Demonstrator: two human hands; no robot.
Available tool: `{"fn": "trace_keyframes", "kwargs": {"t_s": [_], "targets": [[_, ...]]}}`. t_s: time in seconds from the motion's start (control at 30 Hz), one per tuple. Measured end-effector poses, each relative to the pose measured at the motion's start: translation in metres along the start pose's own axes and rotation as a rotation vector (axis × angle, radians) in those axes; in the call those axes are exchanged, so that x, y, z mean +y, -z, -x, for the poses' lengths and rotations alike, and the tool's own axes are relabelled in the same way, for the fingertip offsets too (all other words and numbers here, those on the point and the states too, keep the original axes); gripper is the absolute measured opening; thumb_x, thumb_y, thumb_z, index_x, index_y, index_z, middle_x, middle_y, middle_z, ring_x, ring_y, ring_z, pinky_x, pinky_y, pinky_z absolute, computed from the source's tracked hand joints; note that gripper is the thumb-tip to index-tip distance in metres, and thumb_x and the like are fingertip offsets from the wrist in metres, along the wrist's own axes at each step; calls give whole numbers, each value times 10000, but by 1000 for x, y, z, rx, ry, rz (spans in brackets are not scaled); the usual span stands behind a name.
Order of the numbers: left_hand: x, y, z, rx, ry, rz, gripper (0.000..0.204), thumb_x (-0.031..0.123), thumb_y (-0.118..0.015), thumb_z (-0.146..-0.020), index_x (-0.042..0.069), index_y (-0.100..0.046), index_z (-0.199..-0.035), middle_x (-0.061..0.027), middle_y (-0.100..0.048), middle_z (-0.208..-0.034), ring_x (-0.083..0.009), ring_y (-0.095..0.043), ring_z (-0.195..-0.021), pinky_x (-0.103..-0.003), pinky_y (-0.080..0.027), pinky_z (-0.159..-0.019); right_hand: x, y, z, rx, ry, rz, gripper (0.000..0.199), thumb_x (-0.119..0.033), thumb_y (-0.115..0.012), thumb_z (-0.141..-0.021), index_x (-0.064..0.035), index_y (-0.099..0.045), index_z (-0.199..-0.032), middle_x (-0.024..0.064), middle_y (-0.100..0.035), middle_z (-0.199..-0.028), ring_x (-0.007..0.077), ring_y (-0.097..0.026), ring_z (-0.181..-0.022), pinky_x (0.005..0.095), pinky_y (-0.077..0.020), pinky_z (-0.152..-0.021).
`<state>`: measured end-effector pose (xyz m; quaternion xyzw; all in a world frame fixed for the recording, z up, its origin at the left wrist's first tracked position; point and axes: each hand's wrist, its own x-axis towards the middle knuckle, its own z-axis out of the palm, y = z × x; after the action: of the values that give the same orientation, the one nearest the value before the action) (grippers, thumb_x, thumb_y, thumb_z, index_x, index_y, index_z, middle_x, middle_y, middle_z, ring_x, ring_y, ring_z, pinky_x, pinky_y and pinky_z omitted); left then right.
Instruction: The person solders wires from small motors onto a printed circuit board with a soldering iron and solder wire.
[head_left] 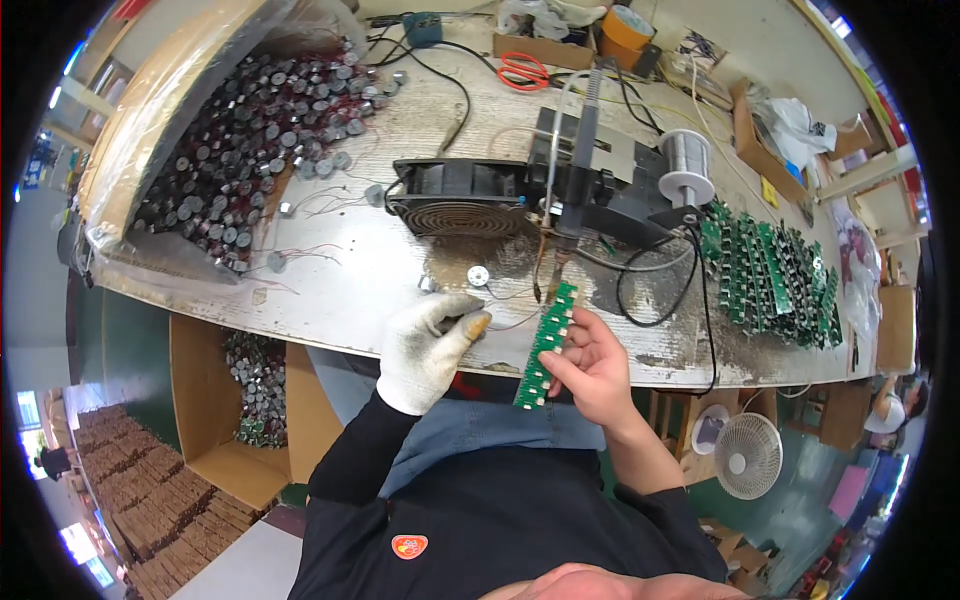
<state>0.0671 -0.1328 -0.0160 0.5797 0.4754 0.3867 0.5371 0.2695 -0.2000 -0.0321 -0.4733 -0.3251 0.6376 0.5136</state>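
Note:
My right hand [588,372], bare, grips a long narrow green circuit board [546,348] between thumb and fingers. The board is tilted, its upper end just under the tip of the soldering iron [560,262]. My left hand [428,350] wears a white glove with a stained thumb, and its thumb and forefinger are pinched together on a thin reddish wire [515,325] that runs toward the board. Just beyond that hand lie a small round motor [478,276] with a pale face and a small metal motor [428,285]. Whether the wire touches the board I cannot tell.
A plastic-lined box [125,160] spills many small wired motors at the left. A black fan [460,195] stands beside the soldering machine and its solder spool [686,160]. Rows of green boards [770,275] lie at right. Red-handled scissors [522,70] rest behind. Below left is a cardboard box [235,475].

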Motion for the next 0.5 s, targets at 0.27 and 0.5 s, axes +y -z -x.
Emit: {"fn": "trace_keyframes", "kwargs": {"t_s": [0.27,0.5], "targets": [[2,-22,4,-45,-91,-173,146,73,-672,-821,-14,-656,-938,-103,-652,-803,-162,-630,-684,-264,-490,-621,-3,2,0,-39,77,36,712,75,-652,-799,33,-248,-1384,156,-543,-1094,120,-603,-741,237,-526,-573],[7,-30,2,-46,-165,-276,149,80,-677,-813,-12,-658,-928,-109,-644,-795,-168,-631,-674,-276,-490,-605,-4,2,-1,-7,19,49,720,87,-636,-802,-5,-248,-1401,172,-581,-1075,143,-641,-715,230,-531,-549]]}}
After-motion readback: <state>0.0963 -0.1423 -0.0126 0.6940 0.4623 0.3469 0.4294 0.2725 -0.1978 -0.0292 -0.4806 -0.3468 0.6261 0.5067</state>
